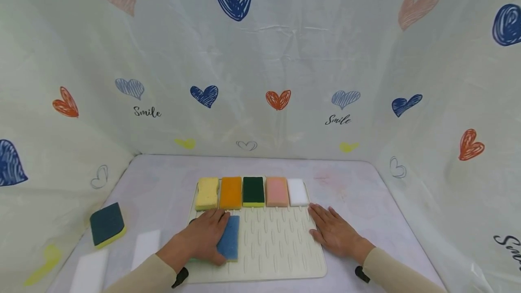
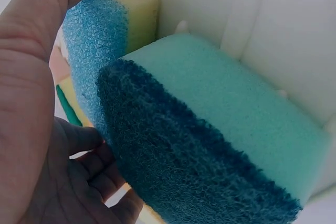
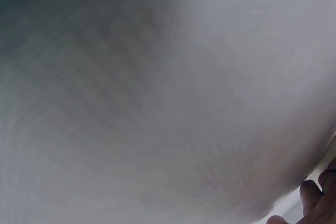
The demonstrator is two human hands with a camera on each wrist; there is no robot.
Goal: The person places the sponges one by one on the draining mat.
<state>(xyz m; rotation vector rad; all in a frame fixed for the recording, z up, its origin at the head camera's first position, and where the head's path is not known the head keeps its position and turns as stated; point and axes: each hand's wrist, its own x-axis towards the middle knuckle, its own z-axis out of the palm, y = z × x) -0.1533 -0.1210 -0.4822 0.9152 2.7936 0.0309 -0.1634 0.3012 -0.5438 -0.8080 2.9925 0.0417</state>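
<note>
The blue sponge (image 1: pixel 231 238) was on the ribbed mat (image 1: pixel 281 257), toward its left side, just nearer to me than the orange one (image 1: pixel 230 192) in the back row. My left hand (image 1: pixel 201 234) spanned it, thumb at the near end and fingers at the far end, so I judged it a light pinch across the length. Right beside it, under my palm, sat the teal sponge (image 2: pixel 205 129), dark scourer up and mint foam below.

I took the blue one to weigh next to nothing. Its yellow foam looked soft and would squash if I squeezed; the coarse blue face seemed stiffer and unlikely to slip. The two ends were the sensible hold, since the teal sponge crowded its left side; a hard grip would only have bowed it. Nothing about it seemed fragile, though the mat's raised ribs might catch the foam if it were dragged.

My right hand (image 1: pixel 335 232) was empty, fingers extended and relaxed, resting at the mat's right edge where it met the desk (image 1: pixel 358 193).
</note>
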